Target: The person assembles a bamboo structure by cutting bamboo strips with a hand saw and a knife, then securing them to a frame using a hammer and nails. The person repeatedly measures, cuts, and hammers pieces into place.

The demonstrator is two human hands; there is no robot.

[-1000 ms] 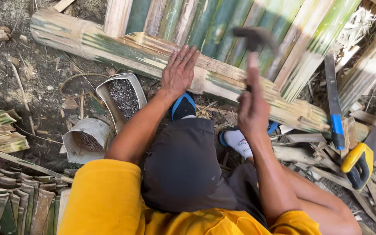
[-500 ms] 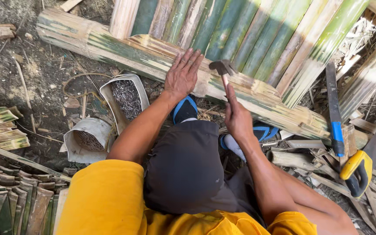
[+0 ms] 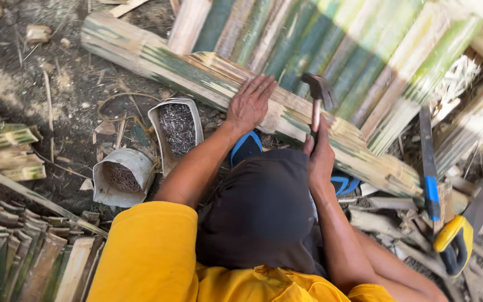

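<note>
The hammer (image 3: 321,96) has been raised off the bamboo strip (image 3: 286,120). Half a second ago its head lay low, close to the strip beside the left hand (image 3: 250,103); a second ago it was held high above the slats. Its head now stands over the strip's upper edge, part-way up. The right hand (image 3: 320,159) has risen with the handle, grip closed around the lower end. The handle now stands nearly upright. The view has drifted slightly, so the strip sits a little lower in frame.
</note>
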